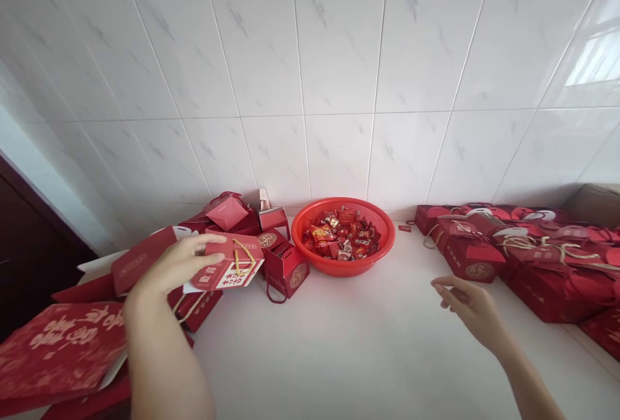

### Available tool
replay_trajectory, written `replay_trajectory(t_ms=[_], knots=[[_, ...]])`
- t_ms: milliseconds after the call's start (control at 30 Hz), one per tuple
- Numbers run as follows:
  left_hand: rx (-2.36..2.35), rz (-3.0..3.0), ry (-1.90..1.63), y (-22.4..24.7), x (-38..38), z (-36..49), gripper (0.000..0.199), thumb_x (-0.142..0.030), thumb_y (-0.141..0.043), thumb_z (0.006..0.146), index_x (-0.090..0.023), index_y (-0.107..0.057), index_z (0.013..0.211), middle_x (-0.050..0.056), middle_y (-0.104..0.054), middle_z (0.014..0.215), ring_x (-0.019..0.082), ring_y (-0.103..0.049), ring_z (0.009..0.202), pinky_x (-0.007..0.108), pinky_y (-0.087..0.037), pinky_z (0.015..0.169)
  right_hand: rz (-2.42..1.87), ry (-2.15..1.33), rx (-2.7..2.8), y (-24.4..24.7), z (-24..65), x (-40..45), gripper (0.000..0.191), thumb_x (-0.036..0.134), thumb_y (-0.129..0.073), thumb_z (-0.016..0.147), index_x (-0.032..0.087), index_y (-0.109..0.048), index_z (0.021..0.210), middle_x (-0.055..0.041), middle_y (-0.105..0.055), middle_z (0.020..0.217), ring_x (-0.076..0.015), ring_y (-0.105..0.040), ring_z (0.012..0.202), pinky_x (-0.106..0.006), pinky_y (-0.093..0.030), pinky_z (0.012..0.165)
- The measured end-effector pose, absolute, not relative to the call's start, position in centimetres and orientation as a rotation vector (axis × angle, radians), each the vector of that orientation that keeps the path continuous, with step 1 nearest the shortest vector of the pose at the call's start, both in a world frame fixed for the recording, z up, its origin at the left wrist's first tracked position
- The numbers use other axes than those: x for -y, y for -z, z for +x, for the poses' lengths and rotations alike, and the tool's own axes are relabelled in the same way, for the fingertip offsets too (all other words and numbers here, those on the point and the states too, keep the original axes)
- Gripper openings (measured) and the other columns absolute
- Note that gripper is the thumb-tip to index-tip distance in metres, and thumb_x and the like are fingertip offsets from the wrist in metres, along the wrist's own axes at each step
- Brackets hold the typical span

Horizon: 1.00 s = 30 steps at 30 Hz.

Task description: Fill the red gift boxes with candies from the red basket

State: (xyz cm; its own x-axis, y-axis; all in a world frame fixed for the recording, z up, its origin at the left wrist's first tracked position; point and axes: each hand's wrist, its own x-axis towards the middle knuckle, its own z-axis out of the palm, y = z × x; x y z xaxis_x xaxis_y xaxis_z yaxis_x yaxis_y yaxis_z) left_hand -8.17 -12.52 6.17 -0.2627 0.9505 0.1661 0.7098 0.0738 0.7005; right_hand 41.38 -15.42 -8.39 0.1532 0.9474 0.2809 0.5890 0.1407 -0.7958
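The left hand (177,265) grips a small red cardboard box (235,262), its fingers (208,242) wrapped over the top edge. The box sits tilted above the left end of the table, its long axis slanting up to the right. A white label with red characters, too small to read, faces down toward the camera. A gold rope handle (243,255) loops across the box face, and its glossy, twisted cord stands out against the smooth card.

The right hand (472,307) hangs empty over the bare white table (349,349), its fingers (440,285) narrowly curled, touching nothing. It is nearest a stack of red boxes (547,278) with rope handles.

Just beyond the left hand stands an assembled box (285,271) with a round gold emblem, and flat red cartons (143,262) lie heaped around it. A red sheet (58,349) printed with large, blurred characters lies at lower left. A round red plastic basin (341,203) with a mesh-textured wall holds wrapped sweets (339,236). Behind everything rises a marbled white tile wall (310,52).
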Motion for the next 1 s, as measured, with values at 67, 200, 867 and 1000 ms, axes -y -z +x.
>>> replay_trajectory(t_ms=[67,200,867,1000], knots=[[-1.913,1.608,-0.989,-6.4,12.7,-7.6,0.07,-0.063,-0.08,0.053,-0.017,-0.071,0.105,0.006,-0.079,0.091,0.027,-0.073,0.088,0.031,-0.059,0.073,-1.536,-0.536,1.567,8.2,40.9,15.4,0.047,0.068,-0.057,0.081,0.023,-0.071,0.082,-0.0042,-0.066,0.059,-0.0234,-0.066,0.056,-0.033,-0.053,0.056],[-1.813,1.751,-0.928,-7.6,13.9,-5.7,0.07,-0.065,-0.068,0.067,-0.021,-0.067,0.122,0.002,-0.079,0.101,0.026,-0.073,0.089,0.031,-0.059,0.074,-1.472,-0.628,1.619,7.8,39.2,15.3,0.046,0.066,-0.056,0.085,0.022,-0.07,0.085,-0.0032,-0.064,0.06,-0.0229,-0.066,0.058,-0.036,-0.055,0.06],[-0.83,2.69,-0.088,0.1,14.7,12.1,0.023,-0.024,-0.047,0.097,-0.023,-0.062,0.115,0.005,-0.074,0.095,0.022,-0.071,0.084,0.028,-0.05,0.071,-1.153,-0.981,1.775,5.4,31.6,13.0,0.031,0.013,-0.058,0.076,0.021,-0.062,0.106,-0.0033,-0.067,0.102,-0.0085,-0.045,0.057,-0.025,-0.041,0.054],[-1.033,2.443,-0.094,-0.8,13.5,10.1,0.034,-0.026,-0.038,0.099,-0.026,-0.055,0.129,0.005,-0.074,0.103,0.024,-0.071,0.098,0.029,-0.049,0.077,-1.127,-0.917,1.877,5.5,32.3,13.0,0.026,0.01,-0.053,0.076,0.021,-0.066,0.095,-0.003,-0.067,0.098,-0.0121,-0.048,0.066,-0.028,-0.044,0.065]])
